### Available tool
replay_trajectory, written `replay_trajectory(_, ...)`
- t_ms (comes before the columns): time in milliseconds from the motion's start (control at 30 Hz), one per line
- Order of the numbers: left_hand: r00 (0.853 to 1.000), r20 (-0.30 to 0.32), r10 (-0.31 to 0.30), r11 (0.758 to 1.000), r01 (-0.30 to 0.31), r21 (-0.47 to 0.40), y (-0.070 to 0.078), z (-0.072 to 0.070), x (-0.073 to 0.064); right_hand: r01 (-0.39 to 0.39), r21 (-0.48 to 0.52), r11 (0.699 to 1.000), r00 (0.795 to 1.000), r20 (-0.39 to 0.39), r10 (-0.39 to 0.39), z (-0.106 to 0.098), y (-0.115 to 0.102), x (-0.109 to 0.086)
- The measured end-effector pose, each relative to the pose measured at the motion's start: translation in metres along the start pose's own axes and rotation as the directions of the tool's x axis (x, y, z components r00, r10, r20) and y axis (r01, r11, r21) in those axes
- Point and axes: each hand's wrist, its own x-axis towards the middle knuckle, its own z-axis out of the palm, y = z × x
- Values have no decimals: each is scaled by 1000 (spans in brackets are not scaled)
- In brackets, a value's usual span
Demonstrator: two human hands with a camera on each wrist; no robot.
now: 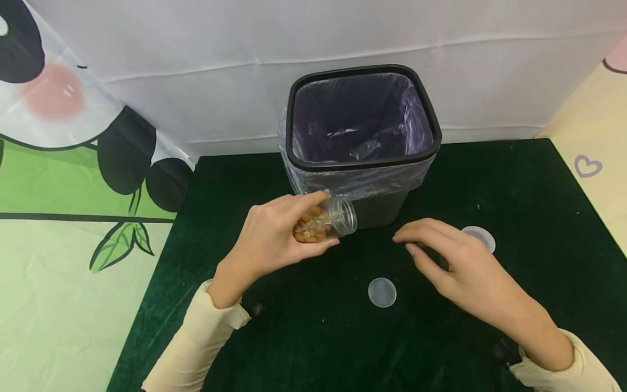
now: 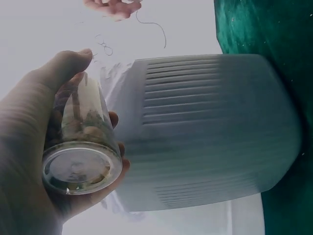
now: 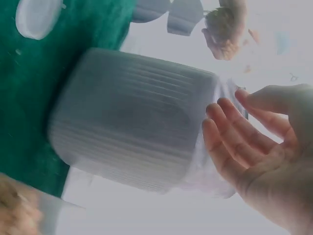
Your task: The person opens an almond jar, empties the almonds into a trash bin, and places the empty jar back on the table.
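The left hand [image 1: 273, 231] grips a tilted jar [image 1: 325, 220] in curled fingers; the right hand [image 1: 455, 264] hovers empty, loosely bent fingers near a clear disc [image 1: 382, 293].

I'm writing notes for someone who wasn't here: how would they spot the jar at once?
Find the black-rimmed bin at the far edge of the dark green cloth. In front of it, the left hand grips the jar, its mouth facing right in the head view. Unlike the two flat discs on the cloth, it is clear and holds amber pieces.
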Motion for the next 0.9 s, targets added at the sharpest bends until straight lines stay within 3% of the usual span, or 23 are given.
replay_trajectory(167, 1000, -9, 21, 1000, -20, 8, 1, -15, 8, 19, -43, 999, 998, -53, -22, -25, -4, 13)
replay_trajectory(300, 999, -1, 36, 999, -36, 30, 2, -27, 15, -17, -57, 998, 998, -60, 14, -41, -2, 24)
replay_trajectory(533, 998, 4, 61, 993, -61, 98, 2, -47, 29, -122, 20, 992, 991, -49, 123, -58, 9, 41)
replay_trajectory(700, 999, -20, 47, 990, -43, 136, -2, -65, 40, -247, 97, 964, 969, -2, 249, -70, 17, 56)
replay_trajectory(900, 999, -27, 30, 981, -24, 194, -9, -82, 56, -242, 122, 963, 970, 3, 244, -86, 23, 76)
